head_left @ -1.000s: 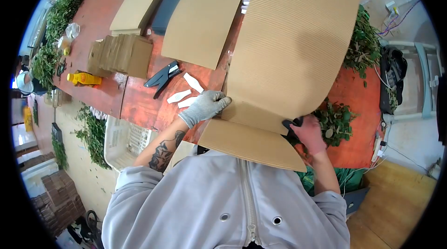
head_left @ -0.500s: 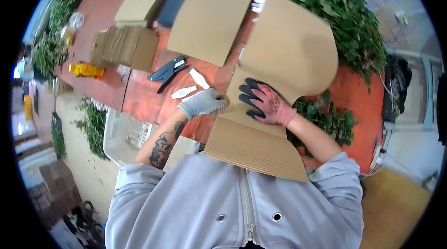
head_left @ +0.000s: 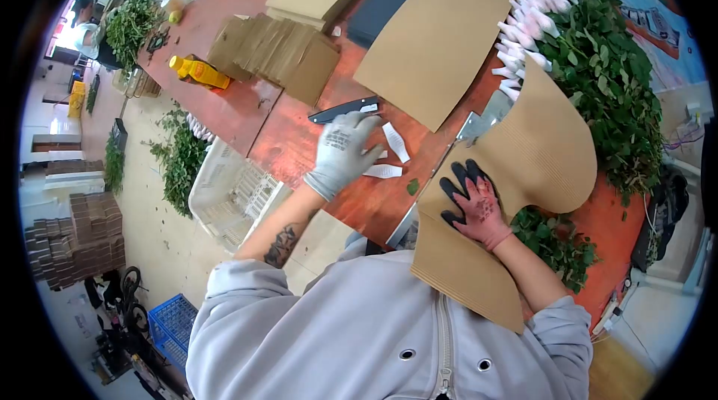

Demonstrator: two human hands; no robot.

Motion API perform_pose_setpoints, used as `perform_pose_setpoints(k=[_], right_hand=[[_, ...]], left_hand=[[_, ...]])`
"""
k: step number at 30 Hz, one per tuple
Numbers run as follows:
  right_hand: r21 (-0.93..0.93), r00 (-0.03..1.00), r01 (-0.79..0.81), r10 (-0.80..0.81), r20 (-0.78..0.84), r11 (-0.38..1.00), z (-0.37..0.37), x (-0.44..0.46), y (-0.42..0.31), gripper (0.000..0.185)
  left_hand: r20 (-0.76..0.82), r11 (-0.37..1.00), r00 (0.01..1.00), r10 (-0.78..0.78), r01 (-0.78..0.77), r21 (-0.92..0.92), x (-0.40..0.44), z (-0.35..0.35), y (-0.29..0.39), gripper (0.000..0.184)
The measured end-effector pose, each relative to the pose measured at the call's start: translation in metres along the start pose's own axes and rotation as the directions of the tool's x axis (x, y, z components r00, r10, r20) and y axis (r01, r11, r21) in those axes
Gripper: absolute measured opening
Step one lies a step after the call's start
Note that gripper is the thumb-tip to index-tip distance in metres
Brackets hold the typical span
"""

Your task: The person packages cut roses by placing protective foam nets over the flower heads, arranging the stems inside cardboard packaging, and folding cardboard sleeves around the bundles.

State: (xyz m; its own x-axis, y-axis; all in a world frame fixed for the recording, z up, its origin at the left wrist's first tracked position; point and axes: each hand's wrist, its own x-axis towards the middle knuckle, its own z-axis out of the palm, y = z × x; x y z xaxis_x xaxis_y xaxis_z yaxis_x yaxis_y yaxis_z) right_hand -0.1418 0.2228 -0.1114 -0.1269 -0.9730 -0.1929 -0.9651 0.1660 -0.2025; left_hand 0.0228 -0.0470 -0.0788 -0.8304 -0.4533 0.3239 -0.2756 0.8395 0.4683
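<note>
A bent corrugated sheet [head_left: 516,152] lies at the wearer's one o'clock; the right hand [head_left: 482,209] rests on it, grip splayed, clasping nothing; white slips [head_left: 396,143] lie at three o'clock of the left hand [head_left: 344,147]; that grip, loosely parted and empty, screens part of the stapler [head_left: 340,111] at twelve; leafy stems [head_left: 602,78] crowd beyond; the sheet's long axis points toward one, the stapler's roughly nine to three.

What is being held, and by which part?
Nothing gripped: the red-gloved right hand lies flat on tan corrugated cardboard; the grey-gloved left hand is open at the long black stapler.
</note>
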Motion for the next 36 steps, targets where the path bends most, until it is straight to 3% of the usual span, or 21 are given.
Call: perform_pose_setpoints(k=[1,2,4,5,6,8,9,10,12,13,15,17,20,22,24,28,30,32,34,35,36], right_hand=[[-0.02,0.991,-0.063,0.065,0.115,0.998,0.002,-0.004,0.0,0.058],[-0.03,0.99,-0.071,0.074,0.117,0.997,0.002,-0.007,0.0,0.058],[-0.043,0.992,-0.045,0.05,0.115,0.998,0.002,-0.005,0.001,0.06],[-0.045,0.99,-0.049,0.055,0.127,0.998,0.004,-0.006,0.001,0.06],[-0.041,0.992,-0.032,0.037,0.125,0.999,0.006,-0.011,0.002,0.06],[0.053,0.998,-0.049,0.046,0.052,0.997,0.004,-0.007,0.002,0.06],[0.016,0.998,0.015,-0.014,-0.064,1.0,0.001,-0.004,0.001,0.06],[0.009,0.997,0.035,-0.034,-0.07,0.999,0.004,-0.003,0.001,0.06],[-0.035,0.993,-0.074,0.077,0.089,0.997,0.013,-0.009,0.004,0.059],[0.036,0.999,-0.041,0.04,0.011,0.999,0.013,-0.009,0.004,0.057],[0.05,0.999,-0.05,0.049,0.016,0.997,0.014,-0.009,0.004,0.057],[0.067,0.998,-0.056,0.054,0.024,0.996,0.009,-0.008,0.001,0.057],[0.082,0.995,-0.073,0.067,0.074,0.994,0.003,-0.005,0.0,0.058],[-0.107,0.978,-0.081,0.1,0.185,0.991,0.006,-0.008,0.001,0.062],[-0.083,0.981,-0.078,0.091,0.169,0.993,0.007,-0.01,0.002,0.061],[-0.08,0.99,-0.058,0.068,0.124,0.995,0.008,-0.009,0.002,0.06],[-0.051,0.989,-0.062,0.069,0.131,0.997,0.002,-0.007,0.0,0.061],[-0.017,0.984,-0.104,0.105,0.146,0.994,0.0,-0.006,0.0,0.062],[0.091,0.998,0.001,0.005,-0.066,0.996,0.007,-0.009,0.002,0.065],[0.108,0.999,-0.014,0.019,-0.046,0.994,0.014,-0.012,0.004,0.067],[0.125,1.0,-0.013,0.016,-0.022,0.992,0.018,-0.012,0.004,0.069]], left_hand=[[0.137,0.998,0.989,-0.048,0.043,0.035,-0.011,0.003,-0.013,0.041],[0.133,0.999,0.99,-0.041,0.039,0.023,-0.01,0.003,-0.019,0.041],[0.108,0.979,0.973,0.204,-0.202,-0.029,0.002,0.003,-0.029,0.044],[-0.053,0.989,0.988,0.145,-0.143,0.033,0.013,0.003,-0.028,0.044],[-0.018,0.999,0.999,0.034,-0.035,-0.023,0.027,-0.001,-0.034,0.046],[-0.145,0.962,0.988,-0.05,0.087,0.26,0.042,-0.005,-0.052,0.051],[-0.157,0.921,0.981,-0.116,0.166,0.353,0.049,-0.011,-0.072,0.054],[-0.171,0.87,0.969,-0.18,0.238,0.431,0.055,-0.015,-0.094,0.057],[-0.172,0.703,0.953,-0.25,0.301,0.645,0.05,-0.022,-0.129,0.067],[-0.147,0.716,0.946,-0.288,0.315,0.623,0.046,-0.025,-0.132,0.067],[-0.108,0.732,0.942,-0.318,0.316,0.604,0.039,-0.023,-0.132,0.068],[-0.205,0.702,0.956,-0.21,0.294,0.649,0.033,-0.016,-0.134,0.065],[-0.215,0.758,0.963,-0.162,0.26,0.597,0.026,-0.022,-0.146,0.062],[-0.214,0.803,0.964,-0.158,0.252,0.541,0.023,-0.03,-0.157,0.06],[-0.199,0.9,0.974,-0.112,0.185,0.395,0.022,-0.041,-0.163,0.058],[-0.192,0.926,0.975,-0.115,0.175,0.335,0.022,-0.052,-0.163,0.053],[-0.215,0.949,0.976,-0.044,0.108,0.297,0.019,-0.058,-0.162,0.046],[-0.251,0.904,0.959,0.133,-0.014,0.427,0.014,-0.069,-0.155,0.032],[-0.389,0.981,0.906,-0.165,0.193,0.033,0.003,-0.08,-0.12,0.023],[-0.373,0.905,0.88,-0.294,0.13,-0.405,0.007,-0.082,-0.082,0.024],[-0.287,0.645,0.854,-0.434,0.072,-0.76,0.007,-0.08,-0.047,0.025]])
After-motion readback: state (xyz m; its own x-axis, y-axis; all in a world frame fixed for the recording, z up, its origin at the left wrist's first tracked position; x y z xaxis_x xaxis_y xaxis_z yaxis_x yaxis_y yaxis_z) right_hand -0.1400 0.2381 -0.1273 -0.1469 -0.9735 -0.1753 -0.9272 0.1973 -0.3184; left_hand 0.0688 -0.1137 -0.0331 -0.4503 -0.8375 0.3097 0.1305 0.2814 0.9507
